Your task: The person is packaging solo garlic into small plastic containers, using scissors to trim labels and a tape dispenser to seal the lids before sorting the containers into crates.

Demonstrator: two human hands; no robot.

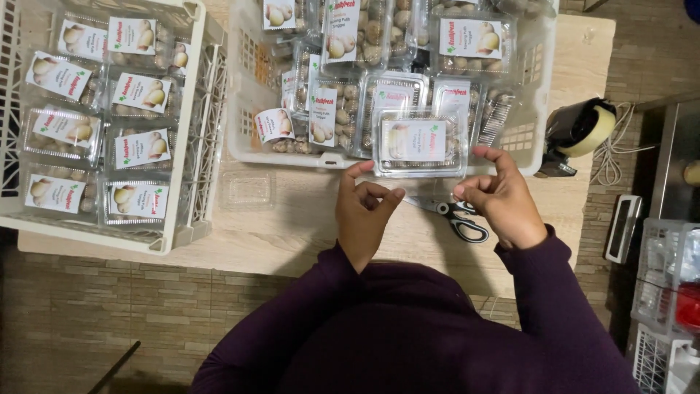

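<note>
I hold a clear plastic clamshell box (418, 144) with a white label, full of small round brown items, over the near rim of the middle crate. My left hand (363, 208) pinches its lower left corner with thumb and forefinger. My right hand (500, 197) grips its lower right corner. Black-handled scissors (453, 216) lie on the wooden table (292, 233) between my hands, just below the box.
A white crate (246, 138) behind the box holds several labelled clamshells in disorder. A second crate (191, 146) at left holds neat rows of them. One small empty clear box (248, 190) lies between the crates. A tape dispenser (580, 131) sits at the table's right edge.
</note>
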